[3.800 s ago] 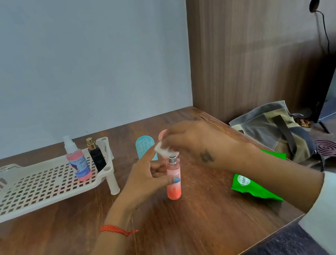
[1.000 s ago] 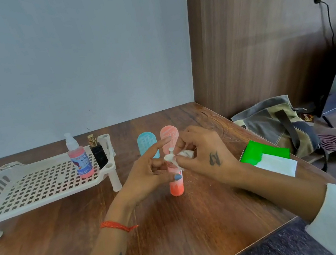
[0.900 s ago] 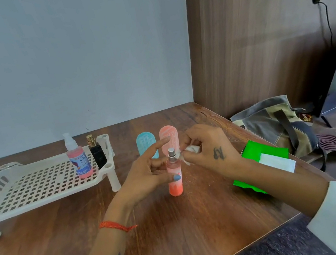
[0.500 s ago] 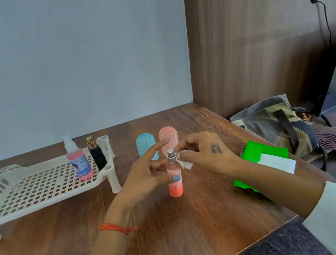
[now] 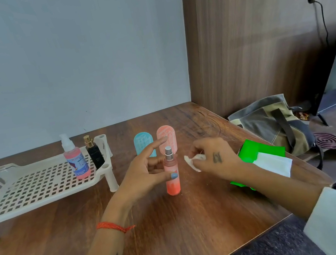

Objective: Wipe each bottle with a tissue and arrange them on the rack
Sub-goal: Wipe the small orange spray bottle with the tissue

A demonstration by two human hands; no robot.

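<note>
While two bottles (image 5: 83, 157) are standing on the white slotted plastic rack (image 5: 28, 192), the left hand (image 5: 146, 174) is gripping an uncapped orange spray bottle (image 5: 172, 176), and the right hand (image 5: 215, 161) is pinching a crumpled white tissue (image 5: 192, 161) just beside it; racking is remaining.

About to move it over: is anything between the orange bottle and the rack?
Nothing visible does. The orange bottle, held by the left hand, has bare table between it and the rack.

The left hand (image 5: 146, 176) covers the near-left side of the orange spray bottle (image 5: 172, 179), so its label cannot be read. Right of that grip, the right hand (image 5: 213, 162) hides most of the tissue (image 5: 191, 162), and its forearm crosses the green packet (image 5: 256, 152). The rack (image 5: 29, 196) label print on the pink bottle (image 5: 77, 163) is too small to read.
</note>
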